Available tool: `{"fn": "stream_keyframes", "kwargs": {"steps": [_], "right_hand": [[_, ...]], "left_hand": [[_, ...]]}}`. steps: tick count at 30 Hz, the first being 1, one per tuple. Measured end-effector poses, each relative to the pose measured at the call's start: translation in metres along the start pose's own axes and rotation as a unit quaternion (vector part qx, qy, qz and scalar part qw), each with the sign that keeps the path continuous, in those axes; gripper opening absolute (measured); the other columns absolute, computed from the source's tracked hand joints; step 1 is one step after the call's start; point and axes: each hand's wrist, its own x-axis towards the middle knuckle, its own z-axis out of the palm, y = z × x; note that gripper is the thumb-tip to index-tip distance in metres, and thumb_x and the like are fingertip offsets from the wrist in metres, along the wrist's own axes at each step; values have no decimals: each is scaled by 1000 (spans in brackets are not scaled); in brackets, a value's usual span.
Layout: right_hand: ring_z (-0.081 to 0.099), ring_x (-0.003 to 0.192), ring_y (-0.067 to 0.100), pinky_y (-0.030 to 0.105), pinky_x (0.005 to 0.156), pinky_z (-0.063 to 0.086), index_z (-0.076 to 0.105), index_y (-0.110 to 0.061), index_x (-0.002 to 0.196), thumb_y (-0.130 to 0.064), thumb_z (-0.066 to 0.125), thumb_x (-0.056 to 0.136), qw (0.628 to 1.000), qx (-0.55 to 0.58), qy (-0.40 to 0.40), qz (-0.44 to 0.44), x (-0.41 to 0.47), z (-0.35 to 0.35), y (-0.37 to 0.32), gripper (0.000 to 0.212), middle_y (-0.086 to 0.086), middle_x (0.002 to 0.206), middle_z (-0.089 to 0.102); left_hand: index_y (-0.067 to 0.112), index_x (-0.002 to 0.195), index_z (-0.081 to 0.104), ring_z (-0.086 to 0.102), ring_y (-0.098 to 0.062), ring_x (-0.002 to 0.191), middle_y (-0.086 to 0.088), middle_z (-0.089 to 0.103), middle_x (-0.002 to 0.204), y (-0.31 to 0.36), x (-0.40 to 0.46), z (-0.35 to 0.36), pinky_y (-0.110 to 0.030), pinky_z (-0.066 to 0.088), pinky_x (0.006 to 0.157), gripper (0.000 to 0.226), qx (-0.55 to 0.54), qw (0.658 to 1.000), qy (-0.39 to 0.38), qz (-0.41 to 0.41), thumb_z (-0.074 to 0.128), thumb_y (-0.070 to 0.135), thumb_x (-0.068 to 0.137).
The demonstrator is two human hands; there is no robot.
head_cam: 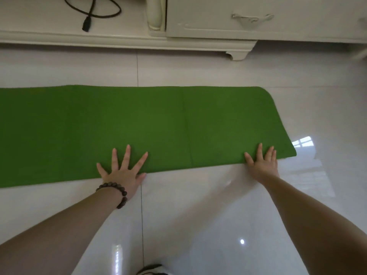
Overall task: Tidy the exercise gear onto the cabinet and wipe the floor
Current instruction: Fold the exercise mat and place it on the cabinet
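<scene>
Flat green foam exercise mat (139,128) lies unrolled on glossy white tiled floor (198,225), spanning 9 to 3 o'clock. Left hand (123,171), fingers spread wide, presses its near edge. Right hand (262,163), fingers straight, presses near the rounded corner. Cream cabinet (218,22) at 12 o'clock, apart from mat.

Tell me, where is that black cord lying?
In the head view, the black cord lies top left on the low cream cabinet, beyond the green mat.

Bare floor (198,215) near side of mat (139,126); cabinet (218,26) blocks far side.
</scene>
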Motion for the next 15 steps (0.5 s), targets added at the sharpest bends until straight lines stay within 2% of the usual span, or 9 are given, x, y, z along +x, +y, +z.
{"fn": "stream_keyframes", "kwargs": {"steps": [4,7,8,9,11,13,15], "right_hand": [[-12,146,28,45,118,2,-14,-21,150,-79,27,81,996,23,-24,81,10,-8,4,100,16,157,-17],[-6,146,33,47,117,2,-10,-17,151,-76,19,85,994,-8,-31,106,3,-14,-18,93,21,157,-10],[-5,146,35,48,118,2,-8,-17,152,-72,16,88,995,-20,-21,91,-3,-13,-34,88,22,157,-8],[-5,145,36,49,118,1,-7,-17,152,-69,14,91,998,-38,-7,49,-13,-8,-54,83,22,157,-8],[-11,145,32,50,117,-5,-8,-24,151,-63,13,94,993,-71,20,-96,-41,13,-105,73,15,158,-13],[-19,144,26,52,114,-12,-10,-33,150,-60,12,95,965,-81,19,-249,-77,38,-162,65,7,157,-20],[-25,143,24,56,113,-13,-12,-37,148,-59,10,96,933,-93,-1,-348,-108,59,-215,62,2,155,-25]], "left_hand": [[57,126,-37,-31,-39,138,0,-44,147,-2,-2,5,-73,0,107,55,-11,999,13,-27,8,59,95],[57,124,-37,-34,-39,136,0,-45,146,-3,0,4,-73,-3,106,56,-28,999,2,-21,11,60,95],[56,125,-36,-34,-38,136,1,-45,145,-4,0,4,-72,-4,106,56,-36,999,3,-17,12,60,95],[56,126,-34,-35,-38,136,1,-45,145,-5,0,4,-72,-6,106,56,-44,999,6,-10,13,60,95],[54,131,-29,-33,-35,137,3,-42,146,-9,-1,5,-69,-9,106,55,-64,998,20,6,14,58,96],[48,140,-23,-30,-31,140,1,-35,151,-18,-5,8,-63,-9,111,56,-76,995,54,18,11,56,96],[40,143,-22,-25,-30,142,-4,-28,155,-34,-11,13,-56,-6,115,60,-77,992,99,-16,6,58,93]]}}
